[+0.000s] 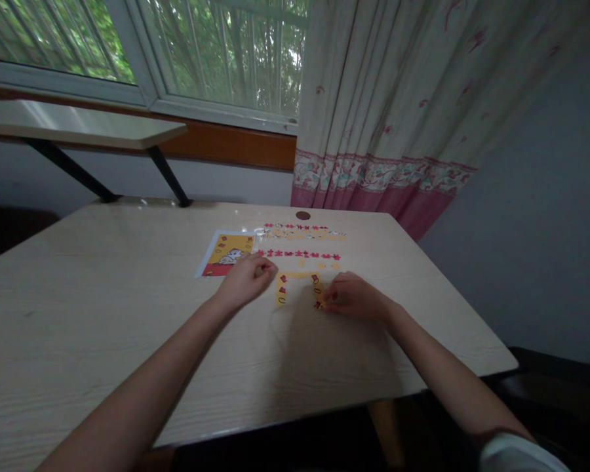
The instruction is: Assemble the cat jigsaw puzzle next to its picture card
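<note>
Yellow jigsaw pieces joined into a partial frame lie on the pale wooden table. My right hand rests curled beside the frame's right arm, fingertips pinching a yellow and red piece. My left hand is curled at the frame's upper left, fingers closed near a red piece; whether it holds one is hidden. Behind lie a row of red pieces and a farther row of pale pieces. A yellow reference picture card lies to the left.
A round cable hole sits near the table's back edge. A flowered curtain hangs behind on the right, a window and a narrow shelf on black brackets on the left. A grey wall is to the right.
</note>
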